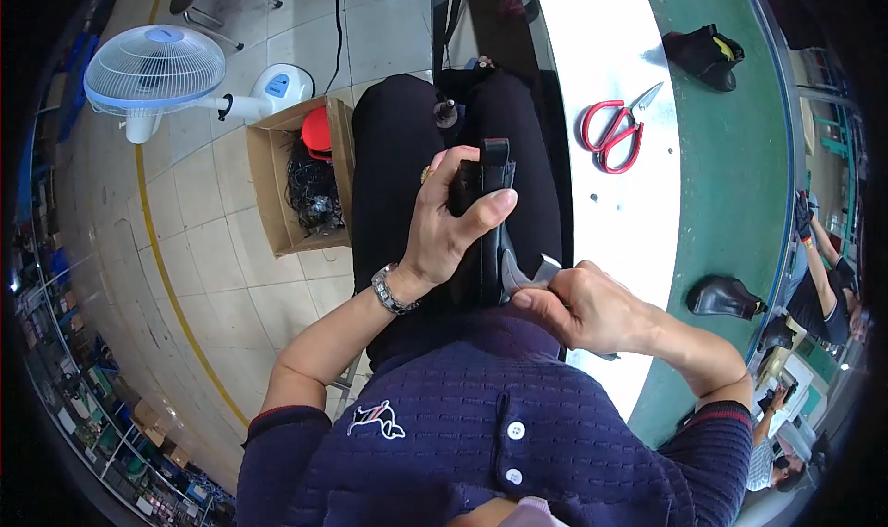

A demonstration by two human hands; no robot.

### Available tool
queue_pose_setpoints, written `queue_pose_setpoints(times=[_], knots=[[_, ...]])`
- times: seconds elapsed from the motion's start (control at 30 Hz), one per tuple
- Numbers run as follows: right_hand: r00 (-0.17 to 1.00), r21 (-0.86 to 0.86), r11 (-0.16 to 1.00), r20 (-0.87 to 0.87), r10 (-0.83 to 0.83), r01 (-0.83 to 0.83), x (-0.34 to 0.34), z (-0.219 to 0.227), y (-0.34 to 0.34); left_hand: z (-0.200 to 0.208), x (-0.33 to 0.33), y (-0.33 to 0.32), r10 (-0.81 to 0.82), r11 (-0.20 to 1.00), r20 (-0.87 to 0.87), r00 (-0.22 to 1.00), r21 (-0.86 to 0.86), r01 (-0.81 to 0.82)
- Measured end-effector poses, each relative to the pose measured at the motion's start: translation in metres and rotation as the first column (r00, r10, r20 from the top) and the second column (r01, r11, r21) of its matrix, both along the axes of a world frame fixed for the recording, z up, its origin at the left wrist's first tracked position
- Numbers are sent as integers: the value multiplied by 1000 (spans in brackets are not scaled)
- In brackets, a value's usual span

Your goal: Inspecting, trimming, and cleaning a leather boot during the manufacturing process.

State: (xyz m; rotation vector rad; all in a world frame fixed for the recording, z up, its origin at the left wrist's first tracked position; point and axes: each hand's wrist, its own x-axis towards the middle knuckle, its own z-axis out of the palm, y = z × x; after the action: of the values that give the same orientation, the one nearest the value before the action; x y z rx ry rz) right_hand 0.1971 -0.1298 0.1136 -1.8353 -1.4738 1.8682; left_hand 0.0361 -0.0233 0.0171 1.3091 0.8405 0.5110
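In my lap, my left hand [442, 226] grips a narrow black leather piece [495, 180], which looks like part of a boot. The thumb presses on its near side and the fingers curl round the far side. Against its lower right edge sits a grey metal tool [524, 272] with a curved, flared head. My right hand [601, 310] is closed round this tool, and the palm hides most of its handle. Dark trousers make the lower end of the leather piece hard to tell apart.
On the white bench [629, 286] to my right lie red-handled scissors [618, 129]. Beyond it, a green belt [721, 185] carries black boots [708, 55]. At left stand a cardboard box [273, 194] of dark scraps and a white-blue fan [157, 69]. Other people work at far right.
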Motion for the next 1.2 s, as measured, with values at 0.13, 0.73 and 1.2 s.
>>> queue_pose_setpoints(times=[0.13,0.73,1.2], knots=[[994,91,995,96,-48,39,-10,4,2,-2,4,6,29,999,9,1000,-18,-28],[717,-238,890,-530,-454,388,-1,-31,-9,-10,0,14,24,995,168,985,-104,-6],[990,33,998,-135,-48,52,3,3,9,2,-4,-3,9,993,35,999,115,-13]])
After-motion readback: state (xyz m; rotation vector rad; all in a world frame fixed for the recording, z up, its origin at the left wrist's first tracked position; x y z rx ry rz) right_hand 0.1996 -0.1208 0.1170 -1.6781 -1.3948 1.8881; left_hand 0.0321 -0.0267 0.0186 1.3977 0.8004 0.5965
